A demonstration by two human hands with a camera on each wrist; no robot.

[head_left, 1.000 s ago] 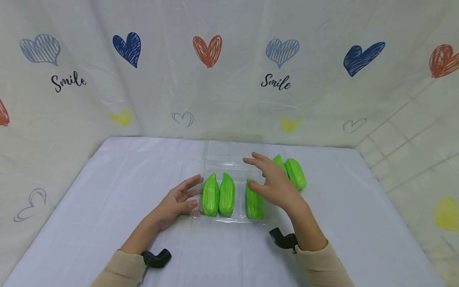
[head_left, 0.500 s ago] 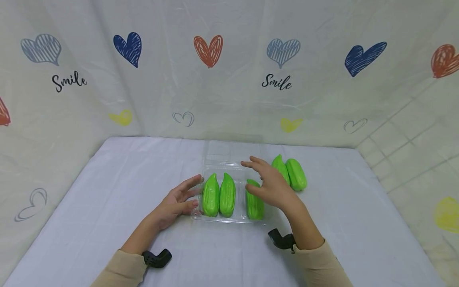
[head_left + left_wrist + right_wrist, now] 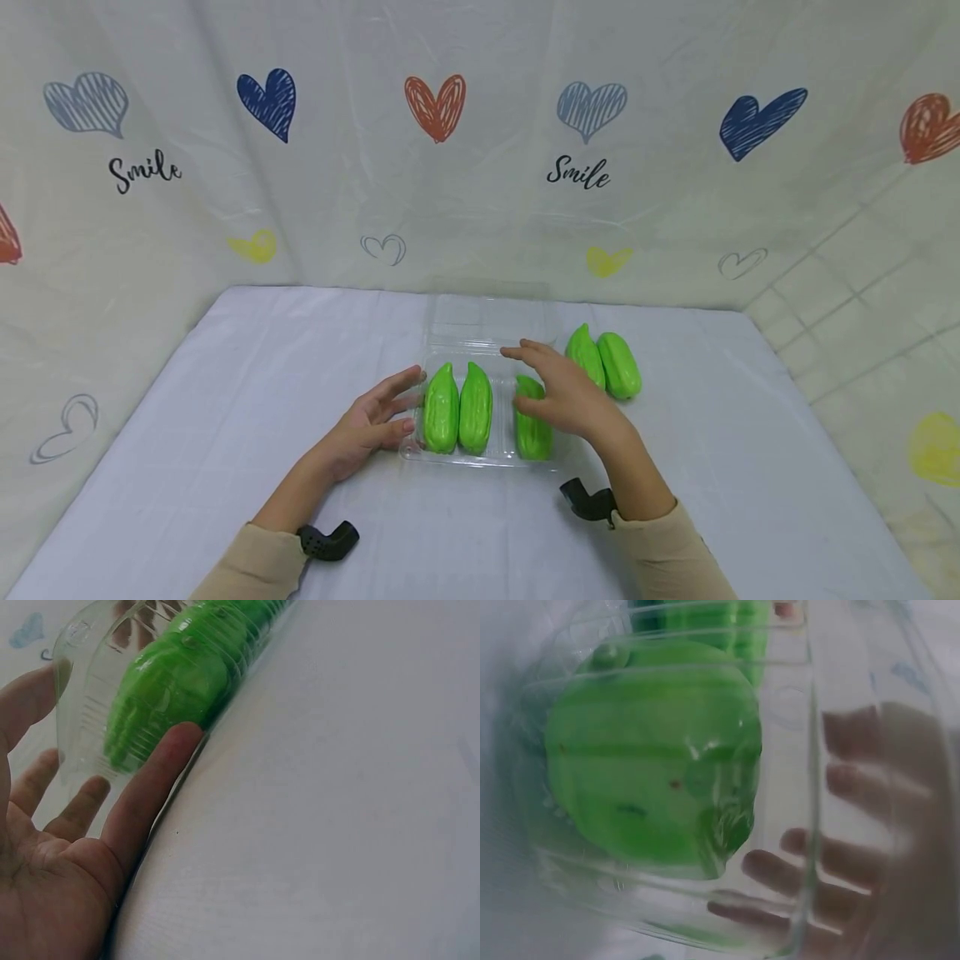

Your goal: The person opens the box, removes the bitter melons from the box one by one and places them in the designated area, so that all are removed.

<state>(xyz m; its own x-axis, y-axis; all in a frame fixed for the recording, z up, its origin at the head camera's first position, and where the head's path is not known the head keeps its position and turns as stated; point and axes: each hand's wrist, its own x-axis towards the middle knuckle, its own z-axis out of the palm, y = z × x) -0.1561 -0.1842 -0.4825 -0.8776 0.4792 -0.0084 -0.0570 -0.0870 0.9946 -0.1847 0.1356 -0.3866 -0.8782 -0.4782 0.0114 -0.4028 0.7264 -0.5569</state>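
A transparent plastic clamshell box (image 3: 503,425) lies open on the table. Inside it, two glossy green toy gourds (image 3: 458,408) lie side by side at the left, and a third green gourd (image 3: 533,433) lies at the right. My left hand (image 3: 375,421) stays at the box's left side, fingers loosely extended; in the left wrist view, a thumb (image 3: 154,784) lies along the box wall. Above the right gourd hovers my right hand (image 3: 573,387), fingers spread and nothing held, covering part of that gourd. The right wrist view looks through the plastic at a gourd (image 3: 652,750).
Two more green gourds (image 3: 619,367) lie on the white tablecloth (image 3: 720,433) beyond my right hand. The box's lid (image 3: 483,315) is folded back toward the wall sheet (image 3: 495,208), printed with hearts. Each wrist bears a black camera mount (image 3: 327,542).
My right hand has come slightly nearer to me and lower over the box, uncovering more of the two gourds outside. My left hand and the gourds stay in place.
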